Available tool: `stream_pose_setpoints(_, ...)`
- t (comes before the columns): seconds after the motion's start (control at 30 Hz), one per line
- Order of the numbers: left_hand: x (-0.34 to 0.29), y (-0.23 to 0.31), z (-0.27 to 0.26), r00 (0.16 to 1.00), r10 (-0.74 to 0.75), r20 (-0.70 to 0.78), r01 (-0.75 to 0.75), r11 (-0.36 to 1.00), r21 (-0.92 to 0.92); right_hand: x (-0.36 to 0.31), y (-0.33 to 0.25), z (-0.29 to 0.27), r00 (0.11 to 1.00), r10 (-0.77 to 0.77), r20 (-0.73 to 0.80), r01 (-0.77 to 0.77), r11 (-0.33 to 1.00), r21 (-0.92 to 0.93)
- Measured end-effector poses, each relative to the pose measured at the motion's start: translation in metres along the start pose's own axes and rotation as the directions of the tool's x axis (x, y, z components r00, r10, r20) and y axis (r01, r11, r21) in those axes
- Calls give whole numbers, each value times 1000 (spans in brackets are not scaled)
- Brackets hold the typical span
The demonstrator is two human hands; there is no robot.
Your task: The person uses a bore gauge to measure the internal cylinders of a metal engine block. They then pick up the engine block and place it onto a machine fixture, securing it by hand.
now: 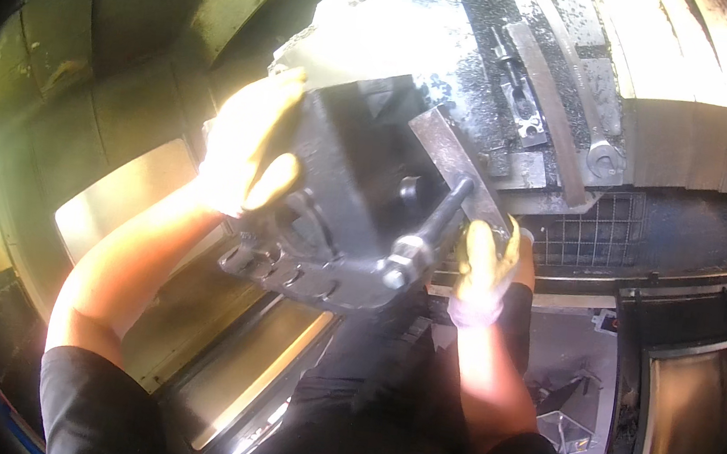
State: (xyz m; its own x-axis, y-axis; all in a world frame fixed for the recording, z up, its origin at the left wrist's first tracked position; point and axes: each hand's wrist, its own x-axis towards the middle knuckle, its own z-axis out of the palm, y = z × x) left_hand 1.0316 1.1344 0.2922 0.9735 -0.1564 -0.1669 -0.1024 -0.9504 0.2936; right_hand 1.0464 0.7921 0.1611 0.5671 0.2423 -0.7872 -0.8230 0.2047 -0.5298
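Note:
A dark metal bracket [363,155] with a row of holes along its near flange fills the middle, at the edge of a bright metal table. My left hand [256,147], in a pale yellow glove, grips its left side with the thumb apart from the fingers. On the bracket's right, a threaded stud with nuts [420,242] runs at a slant through a flat metal bar [453,152]. My right hand [486,268], gloved too, closes around the bar's near end; part of its fingers is hidden.
On the metal table [386,28] lie a long flat bar [551,114], a combination wrench [605,156] and a bolt with a clamp block [521,106]. A wire grille [592,231] sits below the table's right edge. Metal walls [144,32] enclose the left side.

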Motion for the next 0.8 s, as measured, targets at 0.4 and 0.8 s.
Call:
stream_pose_setpoints(0.4, 3, 6, -6, 992, 79, -97, -79, 997, 7, -76, -90, 29, 993, -15, 117, 29, 992, -121)
stream_pose_setpoints(0.8, 3, 8, -9, 998, 37, -44, -37, 999, 7, -10, -205, 25, 845, 327, 423, 179, 572, -801)
